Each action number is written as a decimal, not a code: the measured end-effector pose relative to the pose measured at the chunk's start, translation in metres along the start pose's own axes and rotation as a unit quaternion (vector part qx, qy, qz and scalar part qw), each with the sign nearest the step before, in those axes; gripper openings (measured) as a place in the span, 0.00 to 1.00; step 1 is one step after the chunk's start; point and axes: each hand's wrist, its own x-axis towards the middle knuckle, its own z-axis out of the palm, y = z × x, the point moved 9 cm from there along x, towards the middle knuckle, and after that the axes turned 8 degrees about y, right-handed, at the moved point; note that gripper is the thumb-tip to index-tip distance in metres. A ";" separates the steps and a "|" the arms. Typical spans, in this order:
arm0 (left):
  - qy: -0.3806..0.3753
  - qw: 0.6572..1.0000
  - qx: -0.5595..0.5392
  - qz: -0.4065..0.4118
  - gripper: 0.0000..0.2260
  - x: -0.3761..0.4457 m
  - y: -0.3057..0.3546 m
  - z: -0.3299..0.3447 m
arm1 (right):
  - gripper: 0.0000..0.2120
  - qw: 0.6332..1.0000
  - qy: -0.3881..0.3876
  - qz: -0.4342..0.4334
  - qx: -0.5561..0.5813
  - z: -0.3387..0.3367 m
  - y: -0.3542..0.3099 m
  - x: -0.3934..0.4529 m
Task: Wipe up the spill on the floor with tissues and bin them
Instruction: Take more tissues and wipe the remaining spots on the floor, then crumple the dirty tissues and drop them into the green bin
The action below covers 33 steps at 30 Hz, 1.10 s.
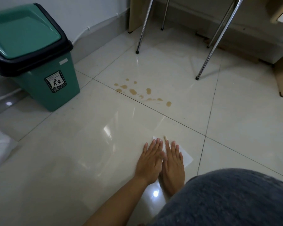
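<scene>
Both hands, left (149, 162) and right (173, 167), flat with straight fingers on thin, limp tissue (185, 156), lower centre; spill (134, 91) well above. Best pinched at an edge, likely tearing wet.

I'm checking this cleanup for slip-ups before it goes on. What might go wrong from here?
1. The tissue is pressed flat under the left hand and right hand, well short of the brown spill; one thin sheet may soak through and smear it.
2. Drops cross the tile joint, where liquid could stay.
3. The green bin has its lid down, so a wet tissue may drip on the way.
</scene>
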 end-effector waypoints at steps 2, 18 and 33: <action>0.003 0.990 -0.128 -0.059 0.22 0.004 -0.007 -0.004 | 0.26 1.000 -0.006 -0.018 -0.009 0.004 -0.021 0.000; 0.307 0.743 -0.506 -0.311 0.19 -0.013 -0.122 -0.111 | 0.23 0.973 -0.037 -0.210 0.088 0.028 -0.115 0.004; 0.014 0.709 -0.535 -0.460 0.31 0.042 -0.131 -0.188 | 0.11 0.821 -0.157 0.050 0.546 -0.044 -0.153 0.063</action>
